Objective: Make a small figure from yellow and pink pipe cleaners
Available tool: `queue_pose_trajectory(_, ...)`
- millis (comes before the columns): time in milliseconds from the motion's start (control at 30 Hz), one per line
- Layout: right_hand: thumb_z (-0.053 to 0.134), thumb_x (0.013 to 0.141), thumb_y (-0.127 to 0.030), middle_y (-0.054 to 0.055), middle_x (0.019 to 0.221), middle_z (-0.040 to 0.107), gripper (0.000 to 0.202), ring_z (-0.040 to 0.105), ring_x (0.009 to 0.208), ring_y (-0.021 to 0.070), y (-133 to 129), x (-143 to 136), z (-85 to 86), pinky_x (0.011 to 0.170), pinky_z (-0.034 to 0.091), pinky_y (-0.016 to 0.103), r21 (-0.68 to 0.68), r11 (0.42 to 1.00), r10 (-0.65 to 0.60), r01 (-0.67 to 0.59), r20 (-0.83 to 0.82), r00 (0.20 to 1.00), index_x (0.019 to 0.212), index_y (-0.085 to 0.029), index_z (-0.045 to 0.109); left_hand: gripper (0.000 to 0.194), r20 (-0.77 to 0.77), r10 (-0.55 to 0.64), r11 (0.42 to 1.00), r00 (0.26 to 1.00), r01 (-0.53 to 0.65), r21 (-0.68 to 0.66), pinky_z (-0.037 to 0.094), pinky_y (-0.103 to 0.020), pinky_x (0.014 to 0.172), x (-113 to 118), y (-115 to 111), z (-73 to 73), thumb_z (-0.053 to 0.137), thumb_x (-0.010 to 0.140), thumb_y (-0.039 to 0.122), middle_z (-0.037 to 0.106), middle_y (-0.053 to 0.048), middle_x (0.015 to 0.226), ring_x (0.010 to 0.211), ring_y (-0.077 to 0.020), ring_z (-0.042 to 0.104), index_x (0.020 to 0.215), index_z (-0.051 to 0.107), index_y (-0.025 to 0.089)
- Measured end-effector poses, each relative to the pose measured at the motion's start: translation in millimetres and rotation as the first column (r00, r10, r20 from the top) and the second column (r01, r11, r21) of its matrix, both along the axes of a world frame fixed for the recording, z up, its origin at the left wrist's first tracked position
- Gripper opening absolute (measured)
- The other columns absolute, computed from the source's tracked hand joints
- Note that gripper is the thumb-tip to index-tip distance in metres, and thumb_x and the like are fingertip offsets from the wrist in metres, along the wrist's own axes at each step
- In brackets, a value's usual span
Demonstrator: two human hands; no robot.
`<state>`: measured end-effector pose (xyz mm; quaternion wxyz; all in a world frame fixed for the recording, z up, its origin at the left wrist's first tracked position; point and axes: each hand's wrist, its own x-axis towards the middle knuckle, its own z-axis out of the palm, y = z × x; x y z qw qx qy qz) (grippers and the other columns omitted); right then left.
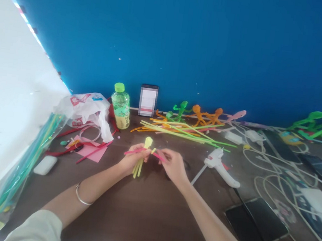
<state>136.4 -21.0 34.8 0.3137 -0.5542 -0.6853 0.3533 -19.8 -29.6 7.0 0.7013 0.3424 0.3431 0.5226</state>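
Over the middle of the desk, my left hand (130, 160) is closed on a yellow pipe-cleaner figure (148, 142). Its bunched head sticks up above the fingers and several straight yellow strands (137, 168) hang below. A pink pipe cleaner (131, 151) crosses it under my left thumb. My right hand (174, 167) is beside it, fingers pinched on a pink pipe-cleaner end (161, 156) near a short yellow tip (153, 150). Whether both pink pieces are one strand is hidden by the fingers.
Loose yellow, green and orange pipe cleaners (177, 130) lie behind my hands, with finished orange figures (197, 115) by the wall. A glue gun (219, 168), a dark tablet (256, 225) and tangled white cables are right. A bottle (120, 107), plastic bag (92, 110) and pink paper (95, 152) stand left.
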Motion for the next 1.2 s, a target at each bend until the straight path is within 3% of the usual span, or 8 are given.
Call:
queue_pose_trajectory(100, 0.045, 0.079, -0.033, 0.000, 0.045, 0.055, 0.031, 0.053, 0.047, 0.0136, -11.0, -10.0, -6.3, 0.052, 0.038, 0.023, -0.063, 0.997, 0.032, -0.034, -0.028, 0.999, 0.054, -0.018, 0.056, 0.022, 0.009, 0.052, 0.999, 0.999, -0.052, 0.014, 0.038, -0.017, 0.049, -0.3, -0.2, -1.3, 0.071, 0.062, 0.027, 0.050, 0.004, 0.053, 0.048, -0.0037, 0.045, 0.068, 0.055, 0.012)
queue_pose_trajectory(267, 0.040, 0.082, -0.034, -0.001, 0.042, 0.051, 0.031, 0.050, 0.043, 0.0132, -26.1, -21.4, -7.9, 0.046, 0.035, 0.022, -0.175, 0.978, 0.108, -0.113, -0.039, 0.993, 0.063, -0.018, 0.058, 0.024, -0.086, 0.172, 0.984, 0.981, -0.168, 0.050, 0.041, -0.020, 0.049, 2.1, -0.2, -7.9, 0.071, 0.062, 0.029, 0.055, 0.004, 0.054, 0.047, -0.0064, 0.050, 0.072, 0.055, 0.014)
queue_pose_trajectory(400, 0.040, 0.083, -0.031, 0.001, 0.052, 0.059, 0.028, 0.052, 0.049, 0.0137, -33.6, -19.8, 1.7, 0.049, 0.033, 0.023, -0.002, 0.991, 0.133, -0.135, 0.199, 0.971, 0.067, -0.019, 0.060, 0.027, -0.152, 0.281, 0.959, 0.948, -0.274, 0.068, 0.045, -0.021, 0.058, 4.7, 0.7, -7.9, 0.074, 0.057, 0.028, 0.062, 0.001, 0.062, 0.055, -0.0081, 0.057, 0.071, 0.056, 0.013)
queue_pose_trajectory(533, 0.038, 0.085, -0.027, 0.003, 0.069, 0.066, 0.026, 0.057, 0.059, 0.0148, -33.7, -11.7, 15.5, 0.056, 0.033, 0.023, 0.180, 0.969, 0.079, -0.170, 0.425, 0.902, 0.076, -0.021, 0.062, 0.029, -0.113, 0.281, 0.959, 0.953, -0.274, 0.071, 0.048, -0.027, 0.074, 4.9, 1.5, -7.1, 0.075, 0.055, 0.026, 0.067, -0.003, 0.075, 0.070, -0.0122, 0.063, 0.073, 0.056, 0.014)
queue_pose_trajectory(733, 0.037, 0.086, -0.029, 0.004, 0.078, 0.065, 0.027, 0.059, 0.070, 0.0152, -14.7, 3.5, 29.0, 0.059, 0.035, 0.022, 0.351, 0.919, -0.004, -0.182, 0.470, 0.883, 0.084, -0.022, 0.063, 0.027, -0.105, 0.234, 0.971, 0.967, -0.227, 0.071, 0.050, -0.029, 0.074, 3.8, 2.3, -10.1, 0.074, 0.059, 0.026, 0.066, -0.001, 0.069, 0.066, -0.0121, 0.062, 0.074, 0.056, 0.013)
queue_pose_trajectory(867, 0.045, 0.083, -0.033, 0.004, 0.082, 0.066, 0.022, 0.059, 0.070, 0.0154, 3.5, 11.6, 25.9, 0.063, 0.038, 0.023, 0.302, 0.948, -0.006, -0.102, 0.337, 0.941, 0.082, -0.023, 0.065, 0.026, -0.081, 0.111, 0.993, 0.991, -0.108, 0.038, 0.051, -0.029, 0.072, 3.2, 0.0, -5.3, 0.074, 0.059, 0.027, 0.064, -0.001, 0.067, 0.064, -0.0117, 0.062, 0.075, 0.057, 0.013)
queue_pose_trajectory(967, 0.047, 0.081, -0.035, 0.004, 0.079, 0.068, 0.023, 0.059, 0.068, 0.0170, 10.6, 13.1, 13.7, 0.062, 0.040, 0.025, 0.174, 0.983, 0.017, -0.062, 0.250, 0.968, 0.078, -0.021, 0.065, 0.027, 0.002, 0.035, 0.999, 0.999, -0.035, -0.037, 0.051, -0.027, 0.071, 2.2, -1.1, -2.6, 0.074, 0.058, 0.028, 0.064, -0.002, 0.068, 0.064, -0.0110, 0.062, 0.074, 0.057, 0.013)
queue_pose_trajectory(1200, 0.041, 0.082, -0.033, 0.002, 0.059, 0.062, 0.028, 0.054, 0.053, 0.0155, -12.4, -2.7, -8.8, 0.052, 0.034, 0.024, 0.053, 0.992, 0.091, -0.111, 0.296, 0.951, 0.068, -0.022, 0.063, 0.025, -0.040, 0.137, 0.990, 0.990, -0.136, 0.026, 0.049, -0.024, 0.069, 1.9, -0.1, -3.4, 0.073, 0.059, 0.025, 0.064, -0.002, 0.070, 0.065, -0.0099, 0.061, 0.072, 0.055, 0.013)
